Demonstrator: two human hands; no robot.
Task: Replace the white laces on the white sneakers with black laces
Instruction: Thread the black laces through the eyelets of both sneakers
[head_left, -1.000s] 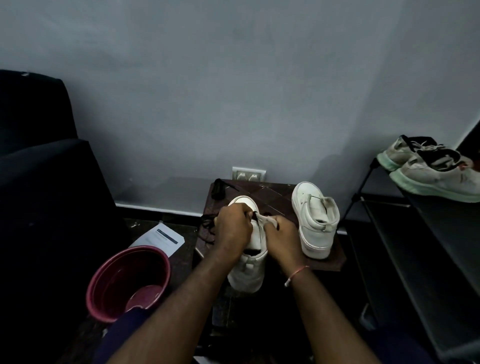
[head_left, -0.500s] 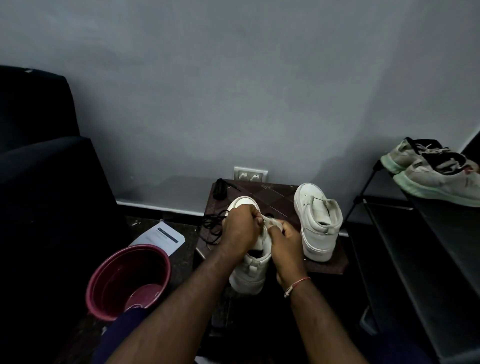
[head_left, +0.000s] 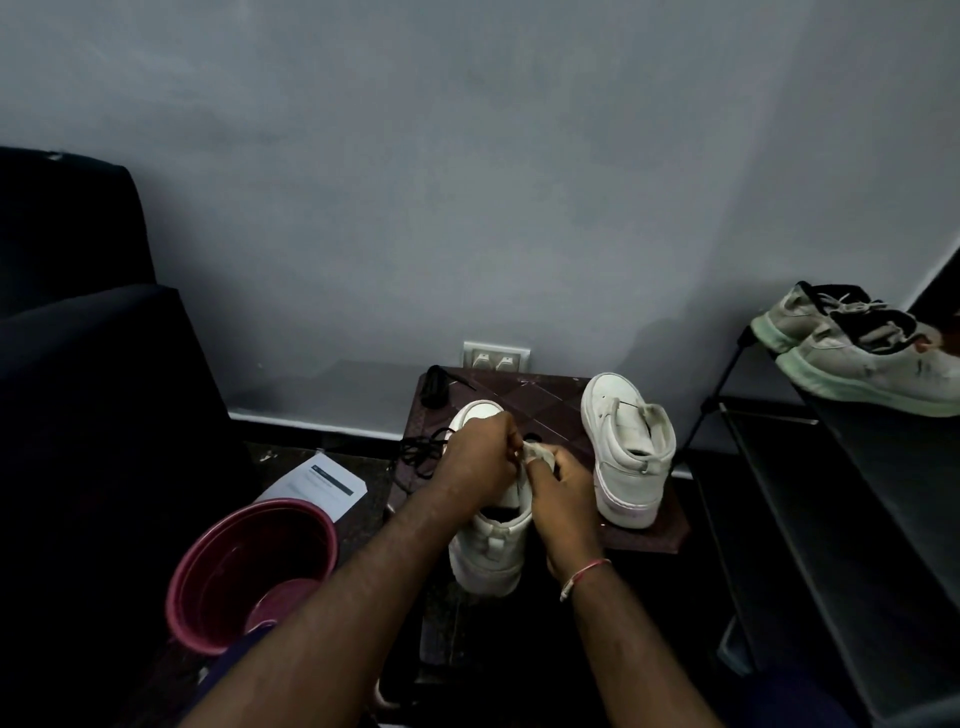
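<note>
Two bare hands work at a white sneaker (head_left: 491, 551) on the left side of a small dark table (head_left: 530, 389), its toe toward the wall and its heel reaching over the near edge. The left hand (head_left: 480, 457) curls its fingers over the shoe's upper. The right hand (head_left: 563, 493), a thread bracelet (head_left: 584, 574) on its wrist, pinches a pale flap (head_left: 537, 452) at the shoe's opening; whether that is tongue or lace cannot be told. A second white sneaker (head_left: 628, 452) stands at the table's right edge, apart from the first. A loose black lace (head_left: 421, 452) lies tangled at the left edge. A red bucket (head_left: 249, 566) and a printed sheet (head_left: 322, 480) sit on the floor at left.
</note>
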